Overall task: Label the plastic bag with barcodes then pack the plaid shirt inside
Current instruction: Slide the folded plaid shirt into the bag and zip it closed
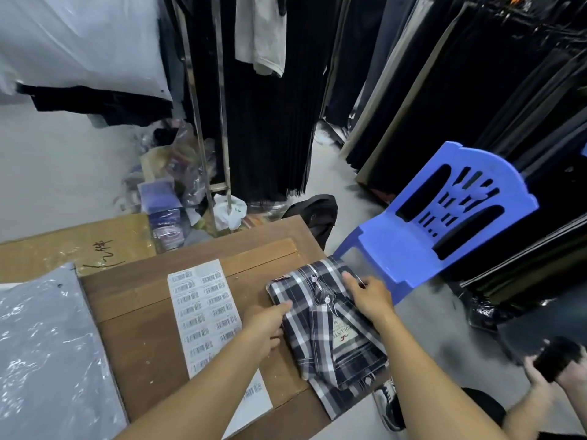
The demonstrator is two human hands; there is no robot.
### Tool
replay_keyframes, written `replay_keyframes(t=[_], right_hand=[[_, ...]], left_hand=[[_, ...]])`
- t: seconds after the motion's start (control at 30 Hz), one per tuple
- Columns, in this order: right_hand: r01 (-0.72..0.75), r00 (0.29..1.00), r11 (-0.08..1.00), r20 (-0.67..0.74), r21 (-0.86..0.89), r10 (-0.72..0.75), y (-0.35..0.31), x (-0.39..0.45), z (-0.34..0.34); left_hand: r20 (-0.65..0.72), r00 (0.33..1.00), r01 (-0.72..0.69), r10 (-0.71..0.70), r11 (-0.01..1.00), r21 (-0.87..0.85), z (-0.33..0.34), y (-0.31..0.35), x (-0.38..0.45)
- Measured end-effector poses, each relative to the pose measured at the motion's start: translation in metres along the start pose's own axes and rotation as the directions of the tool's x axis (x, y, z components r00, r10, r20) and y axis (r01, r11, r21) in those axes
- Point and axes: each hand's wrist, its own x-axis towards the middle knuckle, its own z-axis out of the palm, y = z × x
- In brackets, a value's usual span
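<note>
On the right end of a wooden tabletop [152, 315], a folded plaid shirt [327, 328] lies with its near hem hanging over the edge, both of a person's hands upon it. The left hand [265, 325] pinches the shirt's left fold; the right hand [368, 296] rests with fingers spread on the far right side, its grip closed on nothing that can be seen. A sheet of barcode labels [203, 312] sits just beside the shirt, and a stack of plastic bags [47, 350] lies well apart on the left. Judging by this layout, the shirt is being squared up and no bag appears labelled yet; next, a label must be peeled and a bag drawn closer. Open wood remains between sheet and bags. A blue chair [438, 223] crowds the right corner, and another person's hands [552, 369] work nearby.
</note>
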Motion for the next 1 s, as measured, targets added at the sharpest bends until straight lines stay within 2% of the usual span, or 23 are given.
replay_keyframes(t=[0.1, 0.17, 0.33, 0.4, 0.47, 0.53, 0.6, 0.67, 0.8, 0.87, 0.93, 1.0], right_hand=[[-0.019, 0.998, 1.0, 0.052, 0.01, 0.018, -0.003, 0.0, 0.001], [-0.043, 0.995, 0.999, 0.096, 0.032, 0.04, -0.003, 0.003, 0.004], [-0.048, 0.985, 0.975, 0.171, 0.215, 0.011, -0.009, -0.004, 0.026], [0.009, 0.992, 0.981, 0.122, 0.194, -0.034, -0.011, -0.006, 0.032], [0.065, 0.998, 0.997, -0.001, 0.051, -0.065, -0.015, -0.009, 0.035], [0.071, 0.994, 0.997, -0.076, -0.035, -0.073, -0.019, -0.013, 0.034], [0.04, 0.997, 0.998, -0.058, -0.052, -0.043, -0.024, -0.013, 0.031], [0.001, 1.0, 1.0, -0.012, -0.011, -0.002, -0.027, -0.01, 0.027], [-0.062, 0.998, 0.983, 0.035, 0.175, 0.057, -0.028, -0.006, 0.022], [-0.105, 0.994, 0.972, 0.042, 0.208, 0.098, -0.025, -0.006, 0.023], [-0.129, 0.99, 0.973, 0.071, 0.189, 0.118, -0.022, -0.009, 0.027], [-0.124, 0.991, 0.979, 0.069, 0.165, 0.114, -0.021, -0.011, 0.029]], left_hand=[[-0.035, 0.999, -0.017, 0.017, 1.0, 0.006, 0.003, 0.001, 0.002], [-0.098, 0.992, -0.083, 0.084, 0.996, 0.017, 0.003, 0.003, 0.006], [-0.312, 0.89, -0.285, 0.331, 0.94, 0.186, -0.014, 0.021, 0.009], [-0.361, 0.844, -0.315, 0.396, 0.912, 0.264, -0.025, 0.029, 0.008], [-0.365, 0.815, -0.305, 0.45, 0.869, 0.39, -0.033, 0.031, 0.008], [-0.336, 0.83, -0.262, 0.446, 0.842, 0.472, -0.04, 0.031, 0.005], [-0.302, 0.851, -0.232, 0.429, 0.824, 0.517, -0.044, 0.032, 0.002], [-0.272, 0.87, -0.218, 0.412, 0.814, 0.538, -0.045, 0.036, 0.004], [-0.214, 0.915, -0.23, 0.342, 0.878, 0.42, -0.046, 0.049, 0.001], [-0.162, 0.945, -0.192, 0.285, 0.882, 0.429, -0.049, 0.048, 0.0], [-0.116, 0.96, -0.154, 0.254, 0.827, 0.541, -0.053, 0.041, 0.002], [-0.105, 0.946, -0.158, 0.306, 0.72, 0.675, -0.055, 0.035, 0.005]])
